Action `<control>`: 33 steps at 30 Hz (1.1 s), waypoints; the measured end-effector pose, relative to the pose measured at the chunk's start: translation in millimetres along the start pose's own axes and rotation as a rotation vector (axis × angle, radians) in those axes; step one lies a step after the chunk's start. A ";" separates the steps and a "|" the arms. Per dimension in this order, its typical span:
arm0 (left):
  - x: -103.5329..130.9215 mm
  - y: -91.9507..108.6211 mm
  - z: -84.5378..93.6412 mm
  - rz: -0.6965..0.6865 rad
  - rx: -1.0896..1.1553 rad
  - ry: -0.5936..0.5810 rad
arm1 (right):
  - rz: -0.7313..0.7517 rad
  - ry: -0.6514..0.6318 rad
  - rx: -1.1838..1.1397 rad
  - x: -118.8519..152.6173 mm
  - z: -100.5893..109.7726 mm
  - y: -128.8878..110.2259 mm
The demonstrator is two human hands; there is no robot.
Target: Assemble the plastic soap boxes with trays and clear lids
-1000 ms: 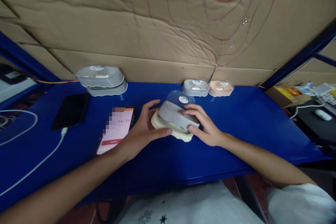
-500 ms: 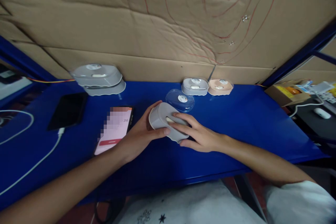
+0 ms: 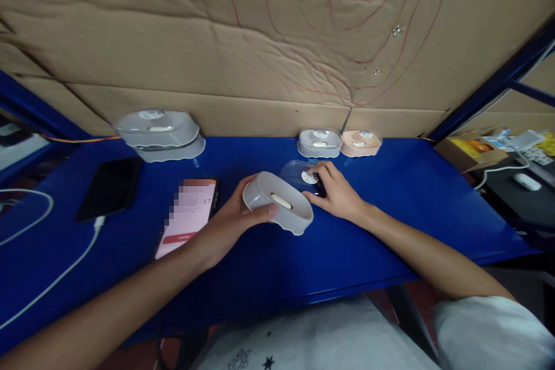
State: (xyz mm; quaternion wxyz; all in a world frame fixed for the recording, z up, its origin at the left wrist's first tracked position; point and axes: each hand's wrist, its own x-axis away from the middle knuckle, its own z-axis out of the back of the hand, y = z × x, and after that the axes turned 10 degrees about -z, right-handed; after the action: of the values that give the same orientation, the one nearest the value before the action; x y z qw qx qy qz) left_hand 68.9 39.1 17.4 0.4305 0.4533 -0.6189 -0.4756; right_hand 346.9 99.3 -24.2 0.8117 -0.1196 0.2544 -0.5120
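My left hand is closed round the near left side of a grey oval plastic box, thumb along its front. The box is held tilted, and a cream slot-shaped piece shows in its recessed top. Just beyond it, my right hand grips the right end of a clear oval lid with a round white sticker. Fingers are on top of that lid and the thumb is at its near edge. Whether the lid is off the table I cannot tell.
At the back stand a grey lidded box, a peach one and stacked grey boxes against cardboard. A lit phone, a dark phone and a white cable lie left. A small carton is right.
My right hand has left the grey box's top and moved up and right onto the clear lid, gripping its end. My left hand still holds the box.
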 end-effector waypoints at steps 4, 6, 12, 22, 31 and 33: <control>-0.7 -1.2 -1.3 -0.005 0.034 0.010 | -0.066 0.063 -0.208 0.0 0.3 -1.9; -2.0 -2.1 -1.3 -0.016 0.059 0.022 | -0.175 0.072 -0.380 2.1 -1.5 -5.1; -4.6 -5.6 0.3 -0.051 0.030 0.032 | -0.040 -0.066 -0.534 20.9 -8.7 -29.5; -2.7 -2.8 1.1 -0.129 -0.147 -0.068 | 0.284 -0.098 -0.353 25.2 0.9 -32.5; 1.2 3.9 1.7 -0.196 -0.247 -0.118 | 0.276 -0.130 -0.377 27.0 2.0 -36.3; 2.4 4.6 0.6 -0.221 -0.254 -0.115 | 0.287 -0.122 -0.359 27.0 2.3 -36.0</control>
State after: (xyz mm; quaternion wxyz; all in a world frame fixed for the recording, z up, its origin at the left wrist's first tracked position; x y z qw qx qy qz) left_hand 67.1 37.4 22.1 0.3935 0.4326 -0.5237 -0.6195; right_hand 329.8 59.0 -13.7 0.8556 -0.2554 0.3065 -0.3299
